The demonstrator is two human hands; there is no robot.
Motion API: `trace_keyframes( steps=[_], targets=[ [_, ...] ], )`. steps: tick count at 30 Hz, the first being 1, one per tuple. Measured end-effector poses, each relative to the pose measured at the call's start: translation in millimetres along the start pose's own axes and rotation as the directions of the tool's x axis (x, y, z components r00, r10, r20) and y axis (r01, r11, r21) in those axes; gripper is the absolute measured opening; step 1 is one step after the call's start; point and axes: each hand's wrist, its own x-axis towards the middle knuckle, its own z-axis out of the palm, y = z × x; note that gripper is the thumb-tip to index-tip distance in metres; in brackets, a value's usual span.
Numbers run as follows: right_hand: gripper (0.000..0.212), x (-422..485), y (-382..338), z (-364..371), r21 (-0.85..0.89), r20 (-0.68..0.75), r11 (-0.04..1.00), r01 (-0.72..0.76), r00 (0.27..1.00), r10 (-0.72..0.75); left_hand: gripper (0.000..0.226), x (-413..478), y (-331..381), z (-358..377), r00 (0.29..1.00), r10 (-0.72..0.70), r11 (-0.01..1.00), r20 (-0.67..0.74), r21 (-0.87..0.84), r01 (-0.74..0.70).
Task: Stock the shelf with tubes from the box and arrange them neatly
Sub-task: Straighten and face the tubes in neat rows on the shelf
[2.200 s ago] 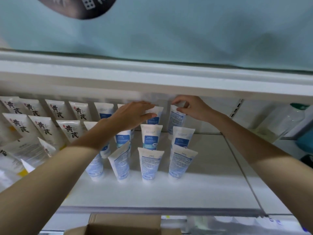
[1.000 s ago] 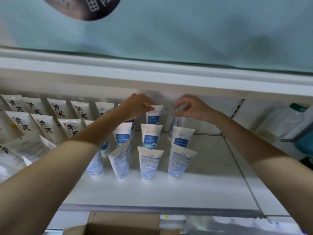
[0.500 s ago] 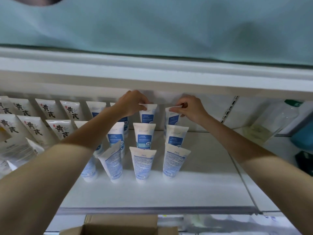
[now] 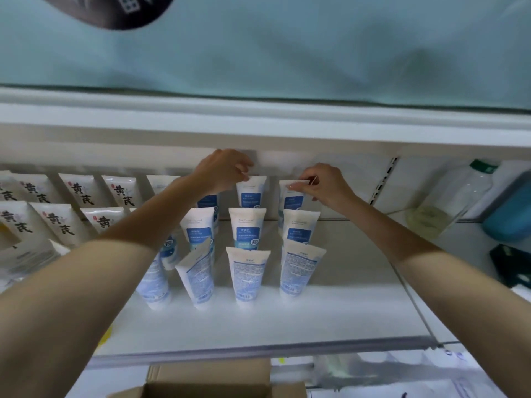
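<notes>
Several white tubes with blue labels stand cap-down in rows on the white shelf [image 4: 330,320]. My left hand [image 4: 221,170] reaches to the back row and pinches the top edge of a back-row tube [image 4: 249,193]. My right hand [image 4: 324,183] pinches the crimped top of the neighbouring back-row tube [image 4: 290,201] to its right. In front stand a middle row [image 4: 246,228] and a front row [image 4: 247,272]; one front tube [image 4: 198,275] leans sideways. The open cardboard box [image 4: 209,377] sits below the shelf's front edge.
Cream tubes with black characters [image 4: 61,222] fill the shelf's left side. A shelf board [image 4: 258,127] hangs low over the back row. To the right are a clear bottle with a green cap [image 4: 448,202], a blue container [image 4: 508,216] and a dark object [image 4: 508,265].
Both hands have stayed at the back row. The right hand shifted from the tube's side to gripping its crimped top, and that tube now stands straighter beside the left one.
</notes>
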Motion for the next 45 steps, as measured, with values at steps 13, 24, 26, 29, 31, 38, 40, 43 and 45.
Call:
trace_keyframes(
  steps=[13,24,26,29,31,38,40,43,45],
  targets=[
    [0.026,-92.7,-84.0,-50.6,-0.207,-0.047,0.978,0.016,0.999,-0.026,0.028,-69.9,-19.0,-41.9,0.971,0.193,0.98,-0.139,-0.028,-0.198],
    [0.036,-110.0,-159.4,-22.7,-0.245,0.222,0.954,0.17,0.968,-0.115,0.028,-180.5,-15.9,-72.9,0.987,-0.049,0.999,-0.15,0.004,0.05],
    [0.035,-110.7,-169.7,-9.0,-0.213,0.237,0.954,0.212,0.958,-0.16,0.029,-208.9,-20.4,-77.5,0.984,-0.066,0.995,-0.163,0.058,0.077],
    [0.035,-112.8,-191.2,14.9,-0.131,0.264,0.951,0.279,0.935,-0.238,0.029,-254.5,-33.4,-88.1,0.98,-0.09,0.987,-0.175,0.114,0.111],
    [0.035,-115.6,-210.4,32.0,-0.103,0.277,0.937,0.335,0.914,-0.296,0.028,-283.7,-49.1,-99.7,0.975,-0.134,0.976,-0.175,0.148,0.16],
    [0.035,-122.4,-281.6,79.3,-0.055,0.308,0.902,0.428,0.867,-0.392,0.033,-356.0,-101.8,-155.0,0.929,-0.252,0.928,-0.27,0.206,0.311],
    [0.037,-120.2,-297.1,92.1,-0.058,0.313,0.894,0.445,0.858,-0.406,0.033,-369.7,-118.9,-165.0,0.926,-0.251,0.924,-0.281,0.216,0.316],
    [0.034,-114.9,-319.2,116.1,-0.05,0.312,0.897,0.439,0.86,-0.403,0.034,-385.8,-156.7,-175.2,0.923,-0.264,0.916,-0.279,0.226,0.331],
    [0.033,-109.7,-334.8,135.9,-0.062,0.304,0.901,0.429,0.868,-0.392,0.036,-393.2,-188.2,-183.3,0.918,-0.279,0.916,-0.281,0.211,0.342]
  ],
)
